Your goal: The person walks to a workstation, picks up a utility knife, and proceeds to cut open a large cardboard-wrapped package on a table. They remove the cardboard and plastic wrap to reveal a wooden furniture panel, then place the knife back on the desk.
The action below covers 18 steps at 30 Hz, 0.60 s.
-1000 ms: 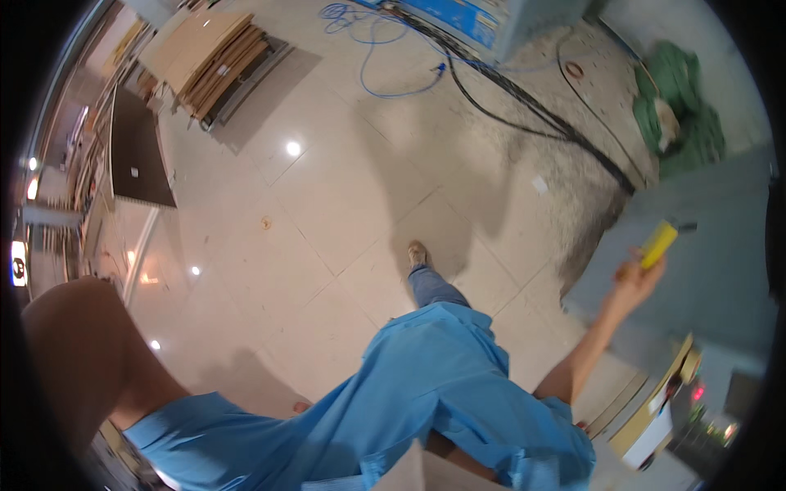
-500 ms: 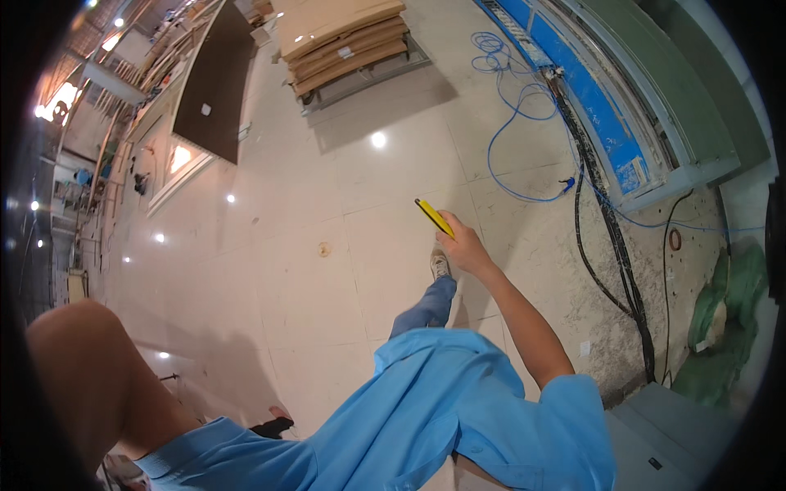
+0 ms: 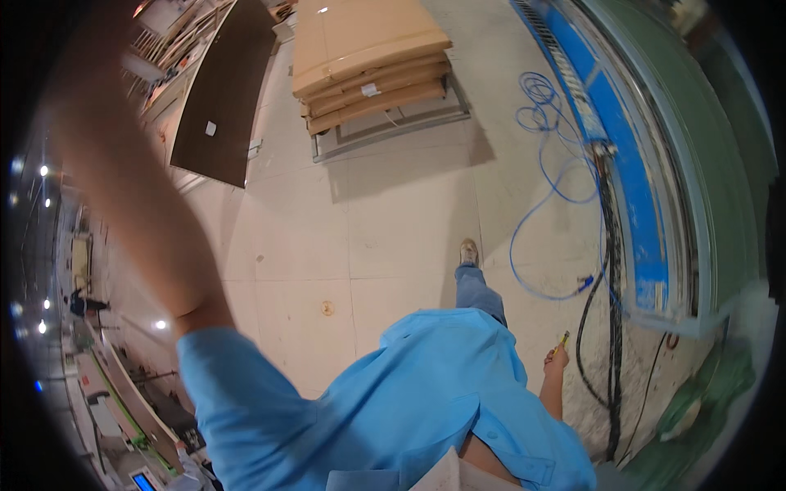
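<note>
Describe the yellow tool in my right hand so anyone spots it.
Find the blue shirt at the bottom. Right of it, the right hand grips a small yellow tool. Unlike the black cables and blue hose nearby, it is short and yellow.

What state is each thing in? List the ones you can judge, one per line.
Right hand, closed around the yellow tool
Yellow tool, held, one end sticking out
Cardboard packages, stacked flat on a metal frame
Blue hose, loosely looped on the floor
Black cables, bunched together
Dark board, standing on edge
Green sheeting, crumpled
</note>
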{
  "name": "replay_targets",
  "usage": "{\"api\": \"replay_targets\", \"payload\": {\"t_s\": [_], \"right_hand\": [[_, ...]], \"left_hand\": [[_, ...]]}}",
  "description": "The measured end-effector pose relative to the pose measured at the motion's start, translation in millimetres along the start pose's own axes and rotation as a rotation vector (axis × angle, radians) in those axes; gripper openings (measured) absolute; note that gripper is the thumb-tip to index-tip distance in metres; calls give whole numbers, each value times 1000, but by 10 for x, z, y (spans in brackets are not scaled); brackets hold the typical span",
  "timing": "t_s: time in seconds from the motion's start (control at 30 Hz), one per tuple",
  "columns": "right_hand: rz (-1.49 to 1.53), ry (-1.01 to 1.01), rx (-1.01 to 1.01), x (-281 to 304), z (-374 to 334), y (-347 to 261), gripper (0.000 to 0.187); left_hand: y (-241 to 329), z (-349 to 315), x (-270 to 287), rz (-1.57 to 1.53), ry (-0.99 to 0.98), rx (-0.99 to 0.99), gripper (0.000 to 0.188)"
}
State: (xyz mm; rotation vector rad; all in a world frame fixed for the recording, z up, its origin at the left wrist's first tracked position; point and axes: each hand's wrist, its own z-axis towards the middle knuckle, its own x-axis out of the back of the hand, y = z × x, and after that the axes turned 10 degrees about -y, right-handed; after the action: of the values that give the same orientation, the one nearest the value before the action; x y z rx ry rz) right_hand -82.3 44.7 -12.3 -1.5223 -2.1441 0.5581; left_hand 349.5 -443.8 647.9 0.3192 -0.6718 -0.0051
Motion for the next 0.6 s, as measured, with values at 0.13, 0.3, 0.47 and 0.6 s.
{"api": "replay_targets", "payload": {"t_s": [0.13, 0.3, 0.47, 0.6], "right_hand": [[-250, -205, 22, -1685, 293, -655, 32], [-796, -693, 474, -4571, -115, -1844, 31], [-618, -989, 565, -6735, -791, -2756, 28], [-463, -938, 434, -7499, -1066, -2721, 22]], "left_hand": [[-1748, -838, -1338, -364, 95, 656, 33], [-2290, -3261, -2820, -697, -56, 1486, 32], [-2015, -5013, -3463, -712, 105, 2120, 28], [-2062, -5504, -3196, -744, 96, 2440, 27]]}}
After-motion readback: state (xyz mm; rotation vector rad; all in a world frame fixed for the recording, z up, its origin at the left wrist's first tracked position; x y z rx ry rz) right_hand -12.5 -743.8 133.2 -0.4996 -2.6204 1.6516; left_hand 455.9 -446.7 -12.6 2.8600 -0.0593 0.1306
